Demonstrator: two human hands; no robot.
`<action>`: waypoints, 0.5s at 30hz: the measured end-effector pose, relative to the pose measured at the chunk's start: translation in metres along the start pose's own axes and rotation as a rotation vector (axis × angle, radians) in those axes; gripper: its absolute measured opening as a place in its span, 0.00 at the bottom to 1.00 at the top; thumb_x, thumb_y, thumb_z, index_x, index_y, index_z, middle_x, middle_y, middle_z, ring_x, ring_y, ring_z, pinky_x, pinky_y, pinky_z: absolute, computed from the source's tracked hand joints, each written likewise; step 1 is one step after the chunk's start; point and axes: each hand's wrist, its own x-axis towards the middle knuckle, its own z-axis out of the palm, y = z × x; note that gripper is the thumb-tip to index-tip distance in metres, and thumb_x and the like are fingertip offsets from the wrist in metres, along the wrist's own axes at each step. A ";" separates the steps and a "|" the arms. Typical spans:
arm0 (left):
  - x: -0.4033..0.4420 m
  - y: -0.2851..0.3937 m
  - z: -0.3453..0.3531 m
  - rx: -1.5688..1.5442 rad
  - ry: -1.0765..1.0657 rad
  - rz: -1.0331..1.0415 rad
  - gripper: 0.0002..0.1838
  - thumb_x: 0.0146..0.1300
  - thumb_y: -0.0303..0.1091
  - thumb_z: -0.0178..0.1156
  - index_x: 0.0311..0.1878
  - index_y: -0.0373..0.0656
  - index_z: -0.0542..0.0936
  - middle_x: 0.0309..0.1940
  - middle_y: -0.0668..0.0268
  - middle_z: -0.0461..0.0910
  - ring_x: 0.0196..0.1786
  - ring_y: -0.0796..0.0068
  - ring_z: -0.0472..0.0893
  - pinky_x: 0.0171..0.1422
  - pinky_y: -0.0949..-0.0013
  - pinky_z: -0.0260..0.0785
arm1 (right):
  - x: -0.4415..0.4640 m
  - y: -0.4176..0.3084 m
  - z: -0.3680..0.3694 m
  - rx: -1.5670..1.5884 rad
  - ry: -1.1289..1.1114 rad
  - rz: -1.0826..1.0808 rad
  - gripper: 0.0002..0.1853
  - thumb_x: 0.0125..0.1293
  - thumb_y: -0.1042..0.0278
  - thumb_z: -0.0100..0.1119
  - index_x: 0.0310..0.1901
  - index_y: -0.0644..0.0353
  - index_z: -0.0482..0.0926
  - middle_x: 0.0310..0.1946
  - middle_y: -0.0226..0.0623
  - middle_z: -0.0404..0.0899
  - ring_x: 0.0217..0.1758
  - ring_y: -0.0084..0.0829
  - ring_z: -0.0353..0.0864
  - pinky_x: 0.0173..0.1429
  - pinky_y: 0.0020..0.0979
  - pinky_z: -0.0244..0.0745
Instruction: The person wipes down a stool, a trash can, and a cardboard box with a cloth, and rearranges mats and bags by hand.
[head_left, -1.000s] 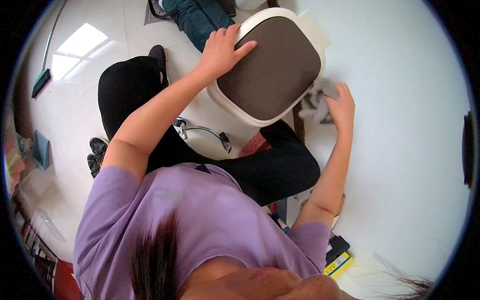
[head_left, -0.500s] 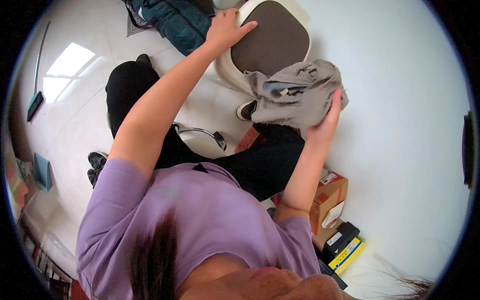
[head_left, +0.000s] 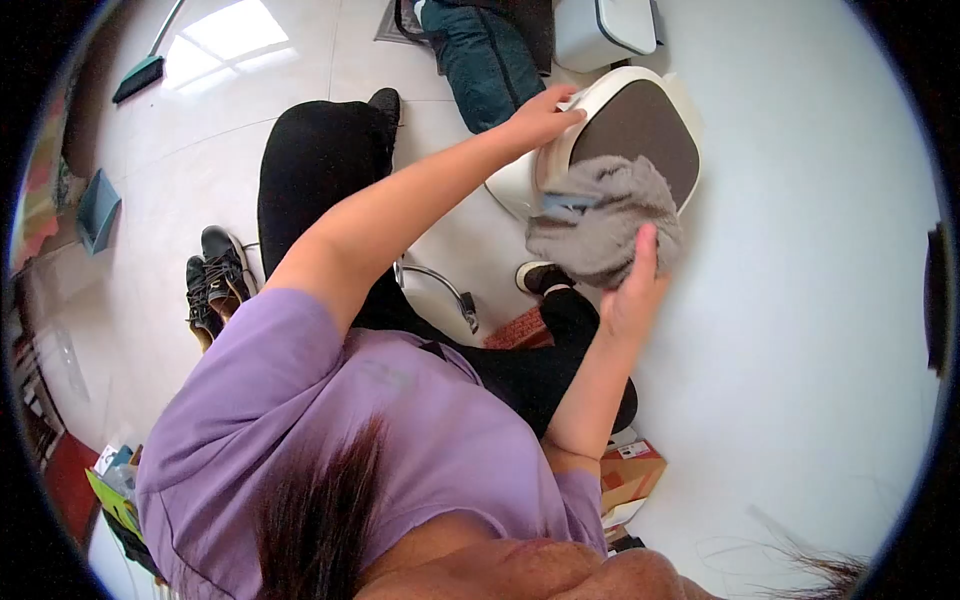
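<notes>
My left hand (head_left: 546,118) grips the upper left rim of a white stool-like piece (head_left: 612,88) with a dark grey-brown top panel (head_left: 640,125). The fingers curl at the edge, and the thumb lies near the panel. In my right hand (head_left: 632,298) is a bunched grey cloth (head_left: 605,225), with the thumb on top and the other fingers hidden beneath it. The cloth overlaps the lower part of the panel in view; whether it presses on it I cannot tell. A pale blue patch shows at the cloth's left side.
A dark green bag (head_left: 480,75) and a white bin (head_left: 590,35) stand beyond the stool-like piece. To the left are black shoes (head_left: 225,265), a dustpan (head_left: 97,210) and a broom (head_left: 140,78). A cardboard box (head_left: 630,475) sits by the white wall (head_left: 800,300).
The view has shifted, so the scene sits further right and lower. My right hand has brought the cloth over the panel's lower part. My left thumb has drawn back towards the rim.
</notes>
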 end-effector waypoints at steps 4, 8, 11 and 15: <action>-0.054 0.025 -0.031 -0.182 0.131 0.024 0.31 0.65 0.52 0.48 0.66 0.43 0.62 0.62 0.60 0.66 0.60 0.66 0.68 0.65 0.63 0.58 | 0.009 0.001 0.057 0.215 0.091 0.124 0.29 0.64 0.58 0.59 0.59 0.69 0.64 0.57 0.44 0.68 0.59 0.36 0.70 0.64 0.38 0.66; -0.133 0.038 -0.050 -0.649 -0.030 -0.250 0.33 0.68 0.57 0.43 0.68 0.45 0.57 0.66 0.62 0.61 0.67 0.65 0.62 0.70 0.60 0.53 | 0.024 0.018 0.080 -0.497 -0.488 -0.299 0.38 0.57 0.47 0.62 0.63 0.63 0.61 0.58 0.49 0.68 0.60 0.44 0.68 0.66 0.42 0.59; -0.120 0.043 -0.072 -0.810 0.191 -0.308 0.23 0.66 0.43 0.52 0.60 0.41 0.67 0.53 0.61 0.74 0.54 0.68 0.76 0.59 0.63 0.69 | 0.041 0.021 0.056 -0.943 -0.282 -0.727 0.40 0.56 0.42 0.60 0.64 0.59 0.62 0.60 0.46 0.66 0.62 0.44 0.65 0.66 0.45 0.54; -0.089 0.036 -0.062 -0.470 0.271 -0.187 0.20 0.58 0.36 0.63 0.51 0.39 0.74 0.41 0.64 0.79 0.44 0.73 0.79 0.48 0.68 0.72 | 0.074 0.069 -0.026 -1.390 -0.033 -0.510 0.33 0.64 0.45 0.51 0.67 0.48 0.60 0.69 0.39 0.55 0.73 0.44 0.49 0.71 0.55 0.39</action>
